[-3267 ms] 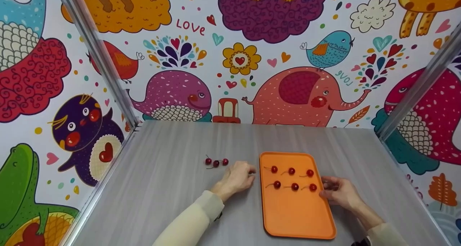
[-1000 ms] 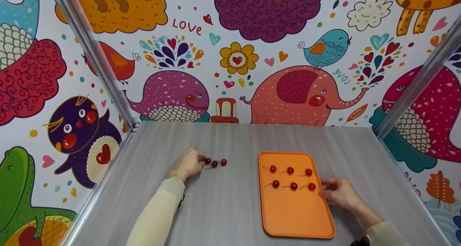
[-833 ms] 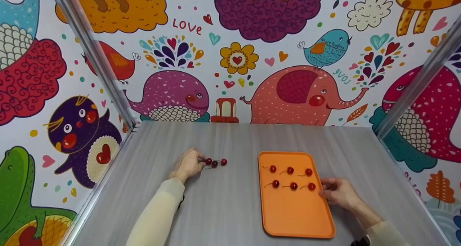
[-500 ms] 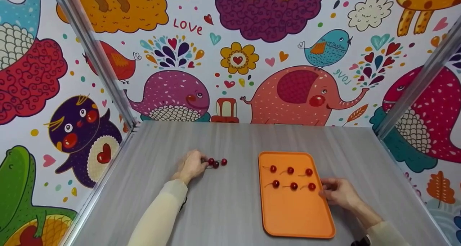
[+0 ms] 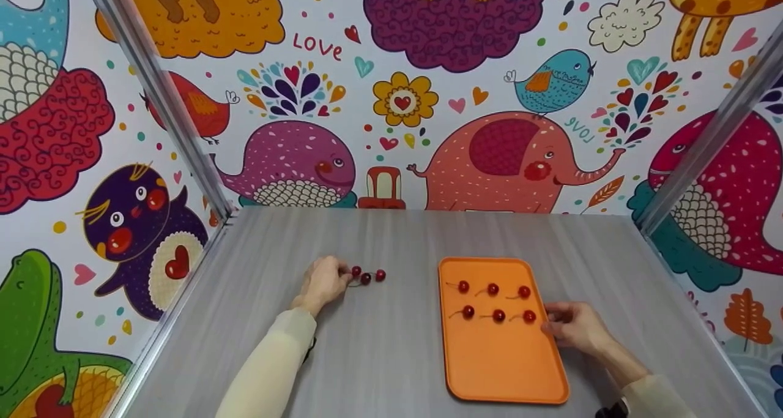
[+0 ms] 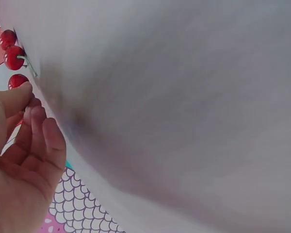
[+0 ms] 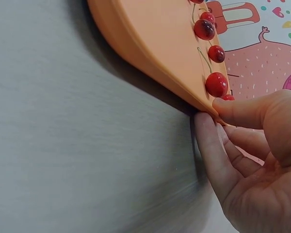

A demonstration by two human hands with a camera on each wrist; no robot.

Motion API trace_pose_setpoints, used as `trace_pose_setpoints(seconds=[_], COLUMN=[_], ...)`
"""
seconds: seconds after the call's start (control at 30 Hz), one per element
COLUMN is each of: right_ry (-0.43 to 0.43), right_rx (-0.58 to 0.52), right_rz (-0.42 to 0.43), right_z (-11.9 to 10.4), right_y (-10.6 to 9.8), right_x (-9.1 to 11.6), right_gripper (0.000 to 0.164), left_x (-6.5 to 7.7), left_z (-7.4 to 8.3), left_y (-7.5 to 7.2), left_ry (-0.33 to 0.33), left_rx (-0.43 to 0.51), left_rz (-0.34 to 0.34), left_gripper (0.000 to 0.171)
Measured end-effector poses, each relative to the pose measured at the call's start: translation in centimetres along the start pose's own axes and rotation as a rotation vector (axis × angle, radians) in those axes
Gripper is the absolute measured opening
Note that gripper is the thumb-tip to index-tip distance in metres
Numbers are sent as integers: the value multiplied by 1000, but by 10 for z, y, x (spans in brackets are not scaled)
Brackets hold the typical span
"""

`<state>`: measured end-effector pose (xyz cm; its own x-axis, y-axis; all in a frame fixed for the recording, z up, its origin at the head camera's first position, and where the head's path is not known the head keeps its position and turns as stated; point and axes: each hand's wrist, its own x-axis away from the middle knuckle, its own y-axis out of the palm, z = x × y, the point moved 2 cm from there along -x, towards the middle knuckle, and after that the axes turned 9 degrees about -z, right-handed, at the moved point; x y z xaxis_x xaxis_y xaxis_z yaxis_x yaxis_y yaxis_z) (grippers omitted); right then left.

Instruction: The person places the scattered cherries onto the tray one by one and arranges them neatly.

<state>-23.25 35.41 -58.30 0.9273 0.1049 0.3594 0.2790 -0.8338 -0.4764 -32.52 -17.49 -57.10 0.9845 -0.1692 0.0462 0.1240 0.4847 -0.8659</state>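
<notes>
Thumb and fingertips of my left hand [image 5: 324,281] pinch at the leftmost of three loose dark-red cherries [image 5: 356,271] on the grey tabletop. In the left wrist view that cherry [image 6: 18,81] sits right at the thumb tip; its stem is hidden by the fingers. Just right of it lie a second cherry [image 5: 366,278] and a third cherry [image 5: 380,275]. To the right is an orange tray [image 5: 508,369] bearing two rows of stemmed cherries [image 5: 499,315] in its far half. My right hand [image 5: 578,327] grips the tray's right rim, thumb on top and fingers against the outside.
The grey table [image 5: 391,357] ends at a back wall covered in cartoon animals, including a pink elephant [image 5: 501,155]. Metal posts [image 5: 165,100] rise at the left and right corners. Bare tabletop lies between the loose cherries and the tray.
From beside the tray, my left hand has moved left to the loose cherries and taken hold of the leftmost one, which has shifted slightly. The right hand stays on the tray rim.
</notes>
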Motion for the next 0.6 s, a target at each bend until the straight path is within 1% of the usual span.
trace_pose_setpoints(seconds=[0.17,0.37,0.47,0.6], right_ry=[-8,0,11,-8], right_rx=[-15,-35,-38,-57], right_rz=[-20,-56,-63,-63], right_z=[1,2,2,0], right_y=[-2,-6,-6,-6], right_x=[0,0,-1,1], right_gripper=[50,50,52,55], left_x=[5,13,15,17], left_z=[3,17,25,35], left_y=[-3,-5,-4,-2], left_ry=[16,47,71,127], left_rx=[33,51,54,65], left_rz=[24,61,79,101], left_gripper=[10,8,8,8])
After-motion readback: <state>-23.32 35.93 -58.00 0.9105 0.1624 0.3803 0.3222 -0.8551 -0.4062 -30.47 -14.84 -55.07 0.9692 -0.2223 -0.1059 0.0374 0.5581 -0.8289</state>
